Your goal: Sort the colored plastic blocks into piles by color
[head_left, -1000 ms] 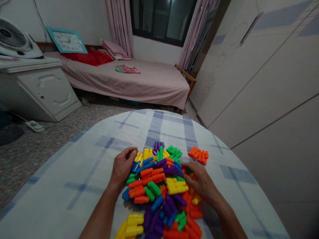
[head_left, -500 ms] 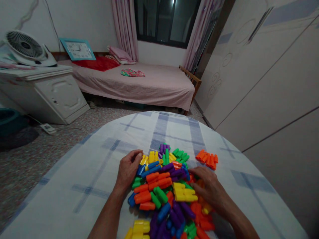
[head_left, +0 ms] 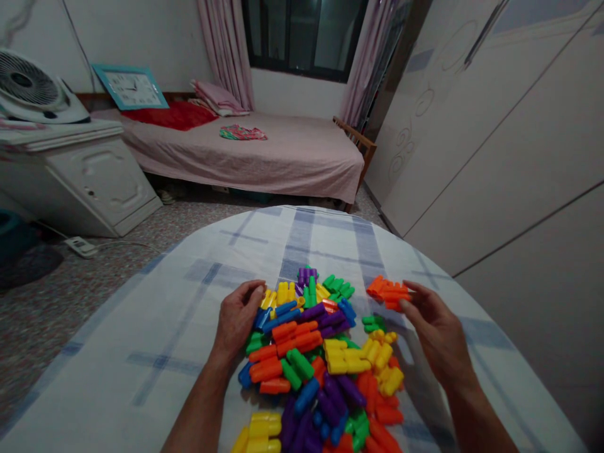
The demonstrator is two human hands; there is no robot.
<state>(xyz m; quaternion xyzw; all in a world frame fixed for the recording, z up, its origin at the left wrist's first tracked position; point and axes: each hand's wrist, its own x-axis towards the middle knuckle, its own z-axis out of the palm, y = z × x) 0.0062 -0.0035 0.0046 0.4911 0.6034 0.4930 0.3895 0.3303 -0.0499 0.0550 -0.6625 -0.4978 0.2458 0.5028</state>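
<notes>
A heap of plastic building blocks [head_left: 297, 343], shaped like joined tubes in orange, yellow, green, blue and purple, lies on the table. At its left edge rests my left hand [head_left: 236, 321], fingers curled and closed beside the yellow blocks [head_left: 268, 299]; anything inside them is hidden. Right of the heap, my right hand [head_left: 436, 333] pinches the right end of an orange building block [head_left: 396, 296] between thumb and fingers. Another orange piece [head_left: 376, 287] adjoins it on the left. Below these lie a green block [head_left: 374, 323] and a yellow cluster [head_left: 380, 352].
A blue-and-white checked cloth [head_left: 189, 327] covers the round-edged table. Beyond it stands a bed [head_left: 292, 157] with a pink sheet. A white cabinet [head_left: 99, 182] bearing a fan [head_left: 35, 88] is at left, a tall pale wardrobe [head_left: 509, 145] at right.
My right hand has moved from the heap's right side outward to the separate orange blocks and closed on one. The green and yellow blocks it covered now show. My left hand stays by the heap.
</notes>
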